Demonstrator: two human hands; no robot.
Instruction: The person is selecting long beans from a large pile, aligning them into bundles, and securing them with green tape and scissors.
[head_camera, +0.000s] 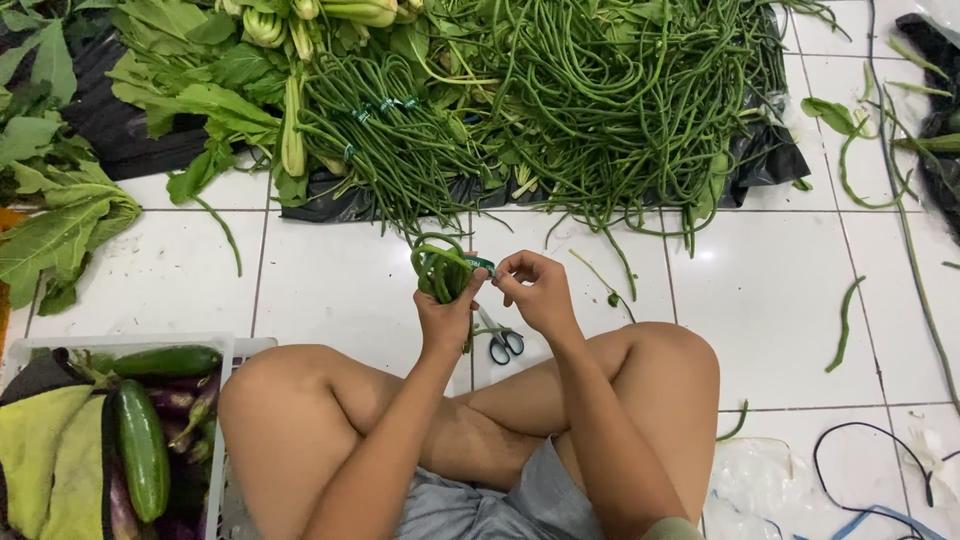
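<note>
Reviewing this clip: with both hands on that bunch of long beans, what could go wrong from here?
1. The left hand grips the folded long bean bundle while the right hand works the green tape at its top; a loose wrap may let the beans spring open.
2. The scissors lie on the tile just in front of the crossed legs, so a shifting knee might catch them.
3. Stray beans on the floor might be stepped on.

A folded bundle of long green beans (440, 270) stands upright above the white tiled floor, with thin green tape (480, 264) across its top.
</note>
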